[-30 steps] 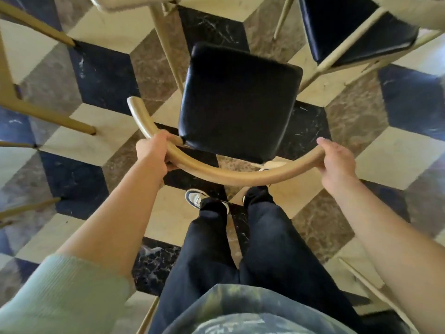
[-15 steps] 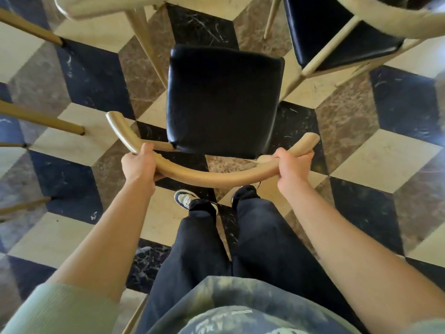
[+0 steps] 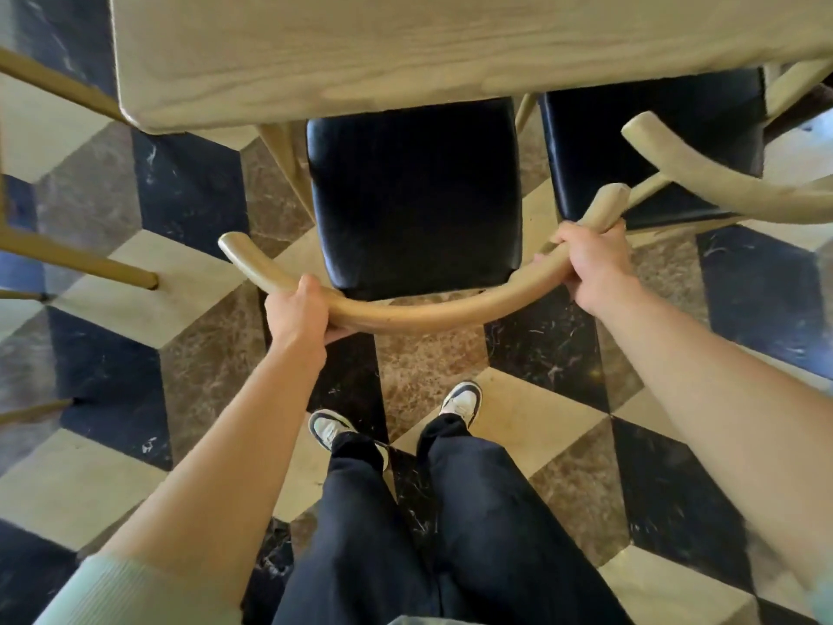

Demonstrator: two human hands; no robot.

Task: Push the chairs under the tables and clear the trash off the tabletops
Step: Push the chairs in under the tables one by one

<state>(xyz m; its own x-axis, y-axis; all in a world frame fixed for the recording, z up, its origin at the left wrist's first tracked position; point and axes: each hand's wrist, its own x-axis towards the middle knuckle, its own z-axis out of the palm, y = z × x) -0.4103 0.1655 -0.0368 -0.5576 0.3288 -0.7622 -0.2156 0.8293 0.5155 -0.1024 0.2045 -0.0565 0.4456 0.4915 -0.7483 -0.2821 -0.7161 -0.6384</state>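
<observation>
Hands on the curved pale-wood backrest rail (image 3: 419, 315) of a black-cushioned wooden chair (image 3: 412, 196), one near each end. Left hand (image 3: 299, 311) wraps the rail from behind, fingers curled under and closed around it; right hand (image 3: 590, 259) clamps the rail just short of its upturned tip. Wide two-point hold likely chosen to steer the chair straight and stop it swinging. Chair stands on the chequered marble floor (image 3: 541, 412), seat facing away from the person, front edge of the black seat already hidden beneath the light oak tabletop (image 3: 360, 51); most of the seat is exposed. Rail's long axis runs left to right, roughly parallel to the table edge; both tips curve toward the table. Second matching black-seated chair (image 3: 649, 146) just beside on the right, part tucked. No trash visible on the strip of tabletop shown. Judgement: push under way, partly in.
</observation>
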